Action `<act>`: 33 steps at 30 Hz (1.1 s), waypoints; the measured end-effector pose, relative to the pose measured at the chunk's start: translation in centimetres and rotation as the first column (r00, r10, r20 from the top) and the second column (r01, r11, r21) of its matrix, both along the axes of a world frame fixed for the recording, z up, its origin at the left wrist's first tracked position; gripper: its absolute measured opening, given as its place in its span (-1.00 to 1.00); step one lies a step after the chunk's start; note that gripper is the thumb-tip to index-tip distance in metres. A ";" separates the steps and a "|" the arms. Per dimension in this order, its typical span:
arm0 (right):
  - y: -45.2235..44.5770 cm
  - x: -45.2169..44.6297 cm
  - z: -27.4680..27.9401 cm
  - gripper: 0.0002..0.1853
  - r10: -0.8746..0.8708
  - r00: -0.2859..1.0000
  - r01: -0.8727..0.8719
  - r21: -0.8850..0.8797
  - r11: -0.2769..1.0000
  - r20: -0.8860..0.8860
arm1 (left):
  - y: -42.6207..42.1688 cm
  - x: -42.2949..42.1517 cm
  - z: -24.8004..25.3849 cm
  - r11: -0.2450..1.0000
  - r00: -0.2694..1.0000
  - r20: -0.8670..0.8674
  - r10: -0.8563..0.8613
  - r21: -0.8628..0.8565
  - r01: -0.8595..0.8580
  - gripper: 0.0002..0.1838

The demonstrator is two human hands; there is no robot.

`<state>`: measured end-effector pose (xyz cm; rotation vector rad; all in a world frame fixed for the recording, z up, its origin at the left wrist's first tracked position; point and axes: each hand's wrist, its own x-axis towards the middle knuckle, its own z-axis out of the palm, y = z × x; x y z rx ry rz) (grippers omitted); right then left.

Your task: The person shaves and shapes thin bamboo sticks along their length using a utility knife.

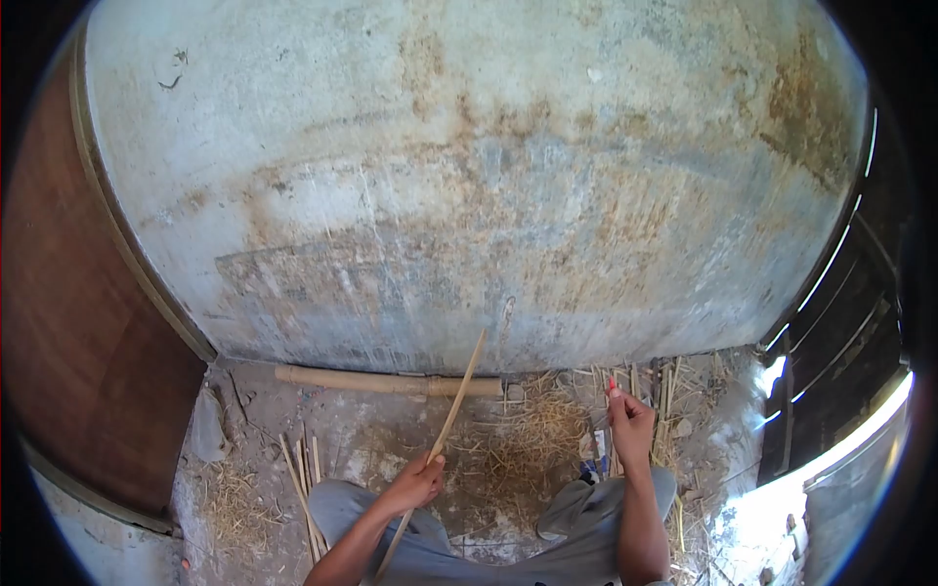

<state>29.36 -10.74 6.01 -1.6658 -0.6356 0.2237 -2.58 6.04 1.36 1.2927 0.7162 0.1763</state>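
Note:
My left hand (pixel 418 482) is closed around a long, thin bamboo strip (pixel 459 398). The strip slants upward, its far tip in front of the wall and its lower end running down past my lap. To the right, my right hand (pixel 632 426) is raised over my knee, fingers pinched on a small red object (pixel 613 385). Only its red end shows above the fingers, so its kind is unclear. The two hands are well apart, and the strip does not touch the right one.
A thick bamboo pole (pixel 391 380) lies along the foot of the stained wall (pixel 469 225). Shavings (pixel 542 425) litter the floor. More strips (pixel 305 488) stand left of my legs, others (pixel 666 396) at right. A brown panel (pixel 98 322) bounds the left.

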 end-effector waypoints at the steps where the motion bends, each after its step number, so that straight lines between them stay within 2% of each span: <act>1: 0.0 -0.3 0.4 -0.65 0.017 0.998 -0.017 -0.013 1.000 -0.054 | -0.2 -0.8 0.3 0.999 1.000 0.019 -0.006 -0.046 0.007 -0.70; 6: -1.0 -0.5 0.8 -0.66 0.099 0.994 -0.104 -0.109 0.989 -0.049 | -0.5 -3.6 3.9 0.992 0.998 0.044 0.038 -0.126 -0.033 -0.74; 8: -1.4 -0.7 0.4 -0.69 0.125 0.990 -0.117 -0.113 0.987 0.070 | -0.1 -4.0 4.0 0.991 0.999 0.035 -0.019 -0.131 0.024 -0.75; 12: -1.9 -1.0 -1.1 -0.68 0.178 0.984 -0.174 -0.162 0.971 0.011 | -0.4 -3.6 4.1 0.994 0.994 0.091 -0.068 -0.080 0.075 -0.76; 14: -1.6 -1.1 -2.2 -0.67 0.132 0.987 -0.145 -0.158 0.977 -0.088 | -1.1 -2.5 3.2 0.998 0.988 0.147 -0.050 0.030 0.046 -0.76; 15: -1.3 -1.3 -1.9 -0.67 0.145 0.986 -0.157 -0.166 0.974 -0.083 | -1.2 -2.0 2.3 0.999 0.987 0.153 -0.036 0.022 0.033 -0.76; 17: -0.3 -1.9 -1.5 -0.64 0.193 0.971 -0.197 -0.014 0.980 -0.144 | -2.2 -1.1 1.1 0.918 0.982 0.167 -0.088 0.396 0.015 -0.76; 18: 0.2 -2.0 -1.7 -0.64 0.206 0.968 -0.212 -0.025 0.977 -0.146 | -2.9 -1.0 1.0 0.923 0.983 0.168 -0.072 0.386 0.001 -0.76; 20: 1.2 -2.1 -2.1 -0.59 0.318 0.916 -0.299 0.111 0.948 -0.245 | -4.2 -0.2 3.2 0.965 0.972 0.210 -0.102 0.257 0.046 -0.73; 21: 1.4 -2.5 -1.8 -0.59 0.327 0.914 -0.308 0.112 0.945 -0.241 | -4.7 0.1 4.1 0.965 0.973 0.213 -0.094 0.260 0.036 -0.73; 23: 2.1 -3.5 -1.5 -0.60 0.406 0.808 -0.330 0.245 0.912 -0.427 | -5.2 0.7 5.6 0.997 0.979 0.188 -0.072 0.029 0.068 -0.68; 25: 2.7 -4.2 -2.0 -0.65 0.464 0.766 -0.358 0.304 0.883 -0.444 | -4.7 1.2 6.7 0.998 0.987 0.147 -0.066 0.010 0.065 -0.68; 28: 3.5 -6.2 -1.9 -0.69 0.488 0.791 -0.408 0.277 0.870 -0.369 | -3.8 2.1 7.7 0.997 0.995 0.082 -0.057 -0.045 0.061 -0.65; 30: 4.0 -7.3 -1.8 -0.71 0.475 0.848 -0.431 0.215 0.876 -0.236 | -2.8 2.8 8.2 0.995 0.997 0.055 -0.055 -0.082 0.059 -0.62; 31: 4.2 -7.8 -1.8 -0.71 0.472 0.846 -0.429 0.211 0.879 -0.248 | -2.2 3.1 8.5 0.986 0.991 0.068 -0.113 -0.116 0.121 -0.57; 33: 4.4 -8.8 -1.8 -0.70 0.418 0.896 -0.388 0.192 0.901 -0.152 | -1.7 3.4 7.9 0.968 0.980 0.079 -0.181 -0.160 0.192 -0.51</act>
